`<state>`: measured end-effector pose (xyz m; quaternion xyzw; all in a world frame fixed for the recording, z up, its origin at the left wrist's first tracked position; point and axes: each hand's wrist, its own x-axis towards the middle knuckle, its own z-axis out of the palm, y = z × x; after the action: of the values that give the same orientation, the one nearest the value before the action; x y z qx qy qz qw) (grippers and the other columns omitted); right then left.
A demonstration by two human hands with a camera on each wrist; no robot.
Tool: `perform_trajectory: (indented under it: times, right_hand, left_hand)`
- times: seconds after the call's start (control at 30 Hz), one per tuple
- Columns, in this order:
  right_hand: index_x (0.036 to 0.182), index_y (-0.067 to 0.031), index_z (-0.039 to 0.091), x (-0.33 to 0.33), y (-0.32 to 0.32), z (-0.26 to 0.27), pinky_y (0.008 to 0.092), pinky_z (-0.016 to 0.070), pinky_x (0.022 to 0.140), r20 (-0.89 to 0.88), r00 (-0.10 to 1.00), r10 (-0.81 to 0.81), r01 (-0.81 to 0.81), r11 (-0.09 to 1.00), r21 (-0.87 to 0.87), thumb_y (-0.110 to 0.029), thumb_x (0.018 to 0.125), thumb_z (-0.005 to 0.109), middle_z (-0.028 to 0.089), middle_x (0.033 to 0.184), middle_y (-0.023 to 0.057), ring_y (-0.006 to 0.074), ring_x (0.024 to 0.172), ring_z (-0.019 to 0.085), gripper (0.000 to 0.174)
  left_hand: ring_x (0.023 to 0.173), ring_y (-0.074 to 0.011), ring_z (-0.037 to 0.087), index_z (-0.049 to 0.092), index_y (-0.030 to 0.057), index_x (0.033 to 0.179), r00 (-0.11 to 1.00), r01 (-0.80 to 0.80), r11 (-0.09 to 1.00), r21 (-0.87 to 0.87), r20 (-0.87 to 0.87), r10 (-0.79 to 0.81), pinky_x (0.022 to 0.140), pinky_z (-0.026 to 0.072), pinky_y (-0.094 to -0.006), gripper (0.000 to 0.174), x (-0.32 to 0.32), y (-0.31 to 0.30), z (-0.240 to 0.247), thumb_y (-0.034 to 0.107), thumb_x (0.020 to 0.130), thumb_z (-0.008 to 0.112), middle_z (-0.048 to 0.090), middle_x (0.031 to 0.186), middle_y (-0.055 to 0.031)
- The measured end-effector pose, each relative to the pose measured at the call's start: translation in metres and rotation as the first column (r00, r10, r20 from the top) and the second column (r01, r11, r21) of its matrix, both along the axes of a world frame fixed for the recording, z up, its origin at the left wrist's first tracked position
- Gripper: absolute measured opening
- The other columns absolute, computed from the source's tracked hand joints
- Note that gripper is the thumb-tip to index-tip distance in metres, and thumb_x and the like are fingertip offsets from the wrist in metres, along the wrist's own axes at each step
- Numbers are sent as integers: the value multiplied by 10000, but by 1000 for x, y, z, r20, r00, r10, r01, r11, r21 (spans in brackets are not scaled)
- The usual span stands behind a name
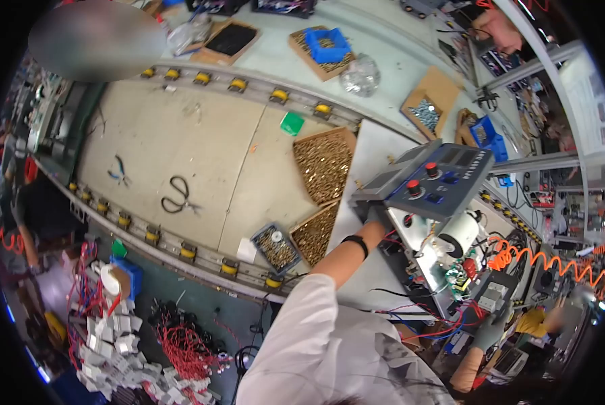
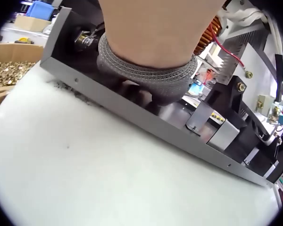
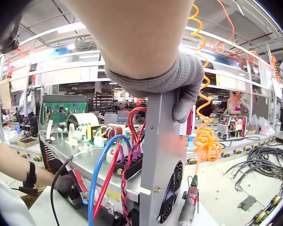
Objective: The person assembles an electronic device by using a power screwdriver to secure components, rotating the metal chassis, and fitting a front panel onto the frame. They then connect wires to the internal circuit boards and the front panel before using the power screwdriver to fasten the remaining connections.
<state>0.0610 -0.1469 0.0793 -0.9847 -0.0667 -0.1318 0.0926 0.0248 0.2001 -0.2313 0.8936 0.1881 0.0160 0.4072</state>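
Grey panel [image 3: 158,146], red knobs [image 1: 414,186], orange hose [image 3: 208,149]

Bright light, fisheye-bent edges, black corners, head view's upper left blurred

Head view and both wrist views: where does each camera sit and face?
Head: on the person's head, facing forward and down at the open machine; left arm and right hand show.
Left wrist: on that wrist, facing the machine's lower edge; left forearm and left hand show.
Right wrist: on that wrist, facing the fan panel; right forearm and right hand show, left arm too.
Head and right wrist share the left arm's black band.
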Motion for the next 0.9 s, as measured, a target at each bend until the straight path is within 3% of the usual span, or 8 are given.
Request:
perform_trajectory:
  times: [0.07, 0.17, 0.3, 0.43, 0.57, 0.77, 0.8, 0.9]
  right_hand:
    - [1377, -140, 407, 0, 0, -4, 380, 434, 876, 93, 980, 176, -171, 983, -62, 14, 795, 407, 502, 1314, 180, 314, 1107, 550, 602]
    - [1372, -94, 396, -9, 11, 1, 349, 420, 924, -19, 999, 33, -32, 998, 59, 12, 801, 403, 507, 1313, 170, 290, 1186, 516, 581]
    - [1368, -73, 396, -10, 11, -5, 347, 434, 919, 75, 987, 141, -150, 980, 134, -28, 805, 418, 529, 1286, 166, 288, 1147, 549, 565]
    - [1363, -32, 393, -12, 12, -5, 343, 409, 957, 16, 988, 154, -151, 945, 291, -5, 828, 422, 478, 1329, 202, 261, 1196, 510, 536]
    - [1326, -36, 421, -42, 68, 30, 504, 342, 977, 317, 920, 232, -86, 906, -415, -268, 790, 526, 453, 1261, 258, 449, 1160, 428, 594]
    - [1060, -81, 615, -96, 154, 31, 384, 480, 743, -112, 642, 759, -665, 623, 411, -65, 758, 588, 625, 969, 139, 320, 882, 602, 304]
    - [1033, -107, 623, -98, 170, 28, 388, 485, 687, -146, 556, 819, -718, 561, 412, -79, 757, 597, 626, 909, 127, 304, 814, 604, 279]
    - [1014, -120, 627, -99, 200, -13, 400, 483, 636, -239, 523, 818, -718, 574, 393, -108, 772, 587, 622, 836, 115, 294, 743, 602, 246]
  left_hand:
    - [1203, -242, 436, 490, 138, 1269, 984, 7, 1000, 1, -179, -6, 985, 338, -398, 439, -18, 8, 15, 360, 910, 370, 424, 1363, -57]
    - [1008, -244, 608, 576, 139, 1159, 892, 24, 1000, 9, -451, -17, 795, 490, -412, 324, -62, 9, 37, 275, 874, 505, 536, 1227, -74]
    - [882, -235, 610, 611, 144, 986, 953, 176, 940, 293, -289, -88, 711, 495, -373, 203, -138, 30, 92, 257, 818, 604, 552, 1057, -50]
    - [888, -269, 599, 596, 122, 941, 919, 370, 920, 130, -196, -342, 729, 486, -389, 133, -189, 47, 123, 183, 824, 591, 555, 1001, -69]
    - [881, -312, 580, 563, 77, 917, 934, 309, 905, -293, 272, -231, 738, 471, -394, 88, -216, 30, 158, 116, 838, 570, 570, 909, -114]
    - [869, -329, 580, 550, 37, 1015, 895, 180, 900, -397, 445, 17, 753, 465, -366, 196, -202, 0, 226, 194, 907, 503, 583, 951, -163]
    - [682, -201, 566, 537, 24, 1036, 813, 142, 944, -298, 579, 61, 650, 465, -303, 279, -194, -7, 221, 275, 961, 442, 577, 800, -99]
    - [610, -154, 536, 541, 23, 1052, 797, 45, 914, -404, 566, 211, 584, 451, -277, 297, -179, -21, 230, 293, 957, 460, 569, 727, -78]
